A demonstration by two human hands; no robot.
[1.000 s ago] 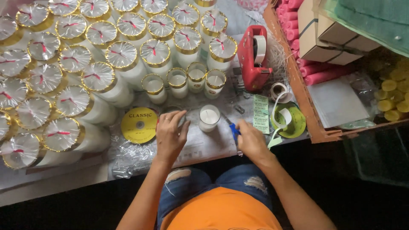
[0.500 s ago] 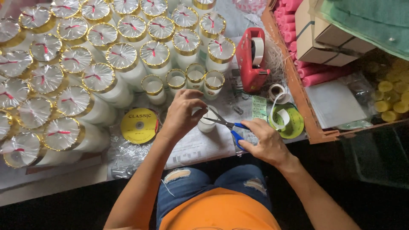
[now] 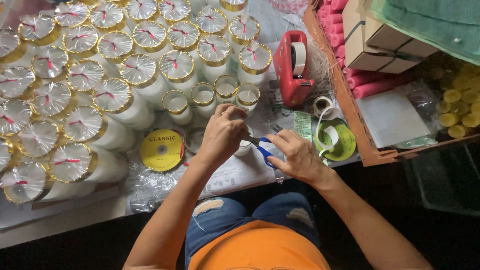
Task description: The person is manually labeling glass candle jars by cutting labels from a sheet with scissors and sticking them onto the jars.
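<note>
Where the blades gaped before, blue-handled scissors (image 3: 263,148) now shut in gripping right hand (image 3: 299,158), left hand (image 3: 223,135) clasping small white candle (image 3: 244,146).

Tape dispenser (image 3: 292,67) stands right of the wrapped candles (image 3: 115,95), behind both hands (image 3: 260,145).

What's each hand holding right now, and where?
Right hand grips blue-handled scissors by the handles. Left hand covers a white candle jar from above; its exact grip is hidden.

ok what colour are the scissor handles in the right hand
Blue; the scissor handles show in the right hand in the head view.
</note>
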